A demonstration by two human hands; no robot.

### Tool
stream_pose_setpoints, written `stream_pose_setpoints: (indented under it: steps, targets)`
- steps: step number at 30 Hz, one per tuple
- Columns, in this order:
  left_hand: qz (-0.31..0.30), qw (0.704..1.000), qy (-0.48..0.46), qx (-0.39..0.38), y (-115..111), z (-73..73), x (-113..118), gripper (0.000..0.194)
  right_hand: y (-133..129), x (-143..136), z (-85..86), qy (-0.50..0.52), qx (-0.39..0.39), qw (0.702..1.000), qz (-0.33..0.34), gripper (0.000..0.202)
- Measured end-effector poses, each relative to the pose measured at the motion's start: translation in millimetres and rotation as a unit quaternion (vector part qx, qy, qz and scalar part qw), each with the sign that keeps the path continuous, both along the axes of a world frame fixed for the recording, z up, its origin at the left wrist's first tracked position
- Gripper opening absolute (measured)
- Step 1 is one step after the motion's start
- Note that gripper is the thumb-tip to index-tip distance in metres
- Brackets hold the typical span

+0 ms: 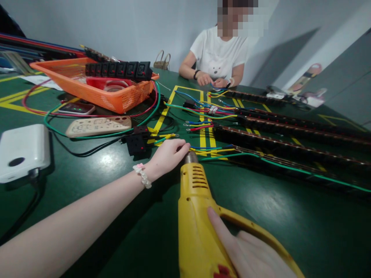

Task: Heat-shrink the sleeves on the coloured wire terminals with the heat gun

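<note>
A yellow heat gun (195,208) fills the lower middle, its metal nozzle pointing away from me. My right hand (246,251) grips its handle, with the index finger stretched along the body. Just beyond the nozzle, my left hand (171,156) is closed in a pinch on yellow and green wires (213,152). The wire ends with lugs (174,135) stick out on its left side. These wires lead to the nearest black socket strip (304,170). My fingers partly hide the pinched wires.
An orange basket (116,101) holding a black socket strip (118,69) stands back left. Nearby lie a patterned phone case (98,126), black sockets (136,143) and a white box (24,152). More strips (290,146) lie right. Across the table, a person (216,54) handles wires.
</note>
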State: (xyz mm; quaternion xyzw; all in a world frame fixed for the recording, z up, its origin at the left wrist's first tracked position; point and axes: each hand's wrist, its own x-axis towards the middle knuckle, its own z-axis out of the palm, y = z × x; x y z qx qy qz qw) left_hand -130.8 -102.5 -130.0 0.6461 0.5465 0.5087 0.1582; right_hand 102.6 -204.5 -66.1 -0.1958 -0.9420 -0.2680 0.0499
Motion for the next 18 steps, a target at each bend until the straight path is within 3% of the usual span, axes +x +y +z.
stream_pose_setpoints:
  steps: [6, 18]
  targets:
    - [0.000, 1.000, 0.000, -0.001, -1.1, 0.7, -0.3, 0.041, 2.8, 8.1, -6.5, -0.008, 0.013, 1.000, -0.007, 0.062]
    - [-0.003, 1.000, 0.004, -0.009, -1.3, 0.9, -0.6, 0.042, 2.0, 4.0, -0.2, -0.009, 0.035, 0.999, -0.020, 0.062]
